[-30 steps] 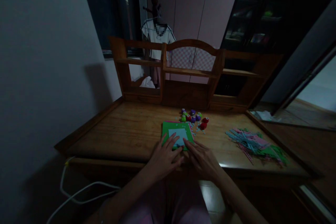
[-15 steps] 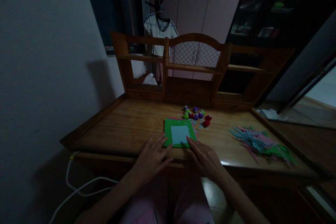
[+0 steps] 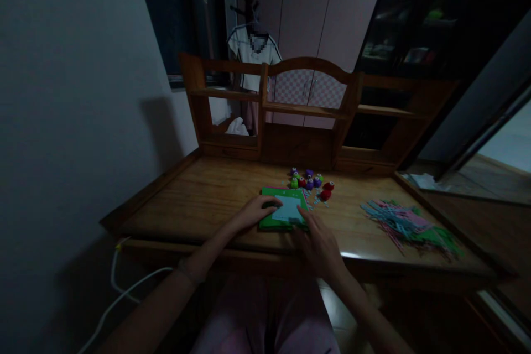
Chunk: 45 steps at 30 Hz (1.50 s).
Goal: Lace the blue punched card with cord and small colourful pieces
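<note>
In the head view, the left hand comes in over a green flat square sheet, and its fingertips touch the left part of a smaller pale blue square sheet. Its thumb and fingers bend toward each other, but I cannot tell if its grip is closed on the blue sheet. The right hand has a fingertip at the right side of the blue sheet, and its other fingers are near the front edge of the green one. I cannot tell if that grip is open or closed. The blue sheet lies on top of the green sheet, near the front edge of the brown wooden counter. A bit of a pink sheet peeks out behind the green. Small round toys with big eyes, in green, purple and red, sit just past the sheets. Tiny pale blue bits lie by them. Well off to the right is a messy pile of blue, pink and green strips.
</note>
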Motion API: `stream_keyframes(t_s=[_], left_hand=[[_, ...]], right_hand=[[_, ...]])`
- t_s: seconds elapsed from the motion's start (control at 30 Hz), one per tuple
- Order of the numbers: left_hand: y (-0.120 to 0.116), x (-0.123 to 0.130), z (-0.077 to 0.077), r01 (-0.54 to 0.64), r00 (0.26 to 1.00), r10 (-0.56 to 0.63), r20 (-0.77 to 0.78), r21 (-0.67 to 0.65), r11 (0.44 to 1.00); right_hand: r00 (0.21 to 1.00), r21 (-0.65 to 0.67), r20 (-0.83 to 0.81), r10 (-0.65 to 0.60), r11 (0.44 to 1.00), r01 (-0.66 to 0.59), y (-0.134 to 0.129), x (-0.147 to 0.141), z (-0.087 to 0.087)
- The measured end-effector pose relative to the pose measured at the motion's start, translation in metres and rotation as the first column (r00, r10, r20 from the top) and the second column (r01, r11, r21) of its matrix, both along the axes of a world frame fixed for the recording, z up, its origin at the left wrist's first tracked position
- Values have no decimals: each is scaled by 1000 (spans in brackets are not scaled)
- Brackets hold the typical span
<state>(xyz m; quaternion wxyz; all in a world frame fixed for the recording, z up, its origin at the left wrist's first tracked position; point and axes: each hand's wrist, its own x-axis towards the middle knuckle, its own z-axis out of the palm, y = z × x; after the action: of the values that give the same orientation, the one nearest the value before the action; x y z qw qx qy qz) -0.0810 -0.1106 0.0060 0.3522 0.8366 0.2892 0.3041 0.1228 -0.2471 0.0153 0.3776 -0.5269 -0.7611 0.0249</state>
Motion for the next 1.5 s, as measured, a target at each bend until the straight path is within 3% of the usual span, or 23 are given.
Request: stream_keyframes(t_s=[0.17,0.37,0.57,0.8,0.93,1.17,1.5], left_hand=[[28,0,-5,165,985,-155,73,-167,972],[45,4,0,177,979,-196,-57,-241,954],[48,6,1,200,971,-224,-78,-241,950],[54,4,-5,259,952,-289,-97,-247,934],[51,7,2,250,946,-294,-137,-267,931],[44,8,15,298,927,-339,-163,-232,926],[49,7,6,275,938,-307,-157,-197,941]], right_hand=[[984,-95,-145,107,988,-122,49,1,13],[979,-298,-24,200,934,-198,80,-14,10],[980,-354,-38,197,914,-198,83,-19,2],[947,-294,-140,291,901,-320,82,-18,1],[918,-278,-186,350,878,-390,83,-19,-1],[911,-260,-193,365,876,-406,82,-20,-2],[889,-230,-191,417,861,-453,81,-20,0]])
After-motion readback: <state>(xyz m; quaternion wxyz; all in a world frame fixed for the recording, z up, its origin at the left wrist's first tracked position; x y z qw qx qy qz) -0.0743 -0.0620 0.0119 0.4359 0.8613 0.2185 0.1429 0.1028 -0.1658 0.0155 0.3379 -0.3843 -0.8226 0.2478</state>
